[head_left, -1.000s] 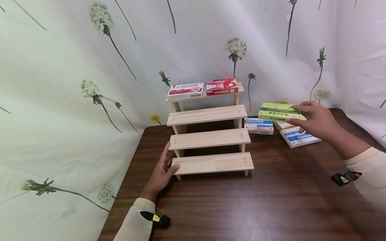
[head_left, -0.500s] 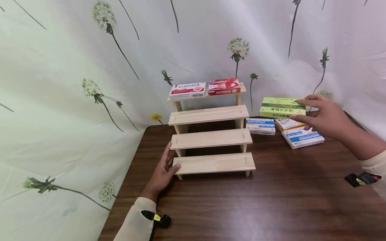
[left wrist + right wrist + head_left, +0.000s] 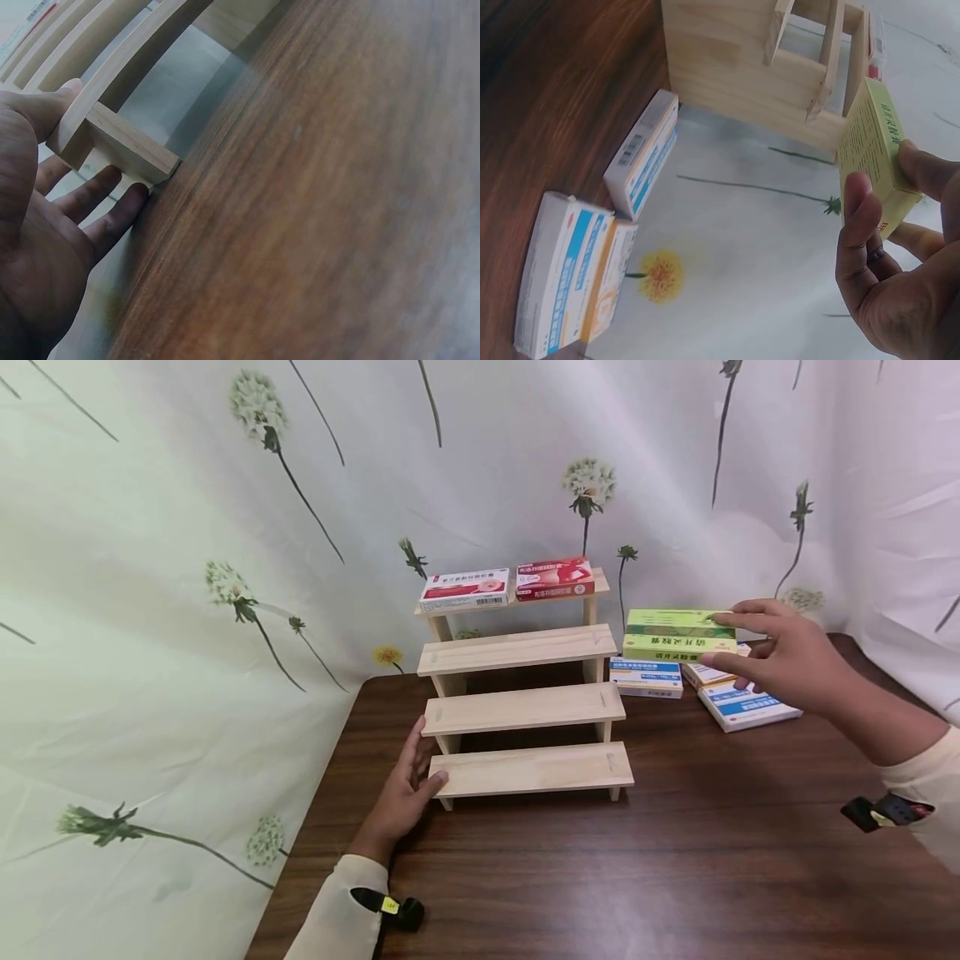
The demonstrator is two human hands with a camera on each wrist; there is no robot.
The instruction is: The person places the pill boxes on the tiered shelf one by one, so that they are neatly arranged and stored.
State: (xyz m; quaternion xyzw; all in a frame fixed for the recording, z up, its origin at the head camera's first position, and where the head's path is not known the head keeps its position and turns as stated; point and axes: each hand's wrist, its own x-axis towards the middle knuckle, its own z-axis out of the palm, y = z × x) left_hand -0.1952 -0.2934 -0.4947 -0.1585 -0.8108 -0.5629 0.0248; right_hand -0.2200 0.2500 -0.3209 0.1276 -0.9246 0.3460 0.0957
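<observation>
The right hand [image 3: 787,656] pinches a green box [image 3: 667,635] at its right end, the grip clamped with the thumb at the near side and fingertips on the upper side. Most of the box juts out of the grip to the left, toward a stepped wooden rack [image 3: 528,714]. It is held in the air with a broad side facing up, just right of the rack's second step from the top; whether it touches the rack cannot be told.

Below the green box, a blue-and-white box [image 3: 647,679] lies on the table [image 3: 637,877] beside the rack. Farther right, partly behind the right hand, are an orange-and-white box [image 3: 705,676] and a second blue-and-white box [image 3: 750,708], which lie against each other.

The left hand [image 3: 401,797] is at the rack's left end, its grip apart: the thumb rests on the lowest step, while the fingers lie spread along the outer side of the rack. On the top step sit a white-and-red box [image 3: 465,589] at left and a red box [image 3: 555,578] at right, side by side with a narrow gap. A white cloth [image 3: 150,693] printed with dandelions hangs behind the table.
</observation>
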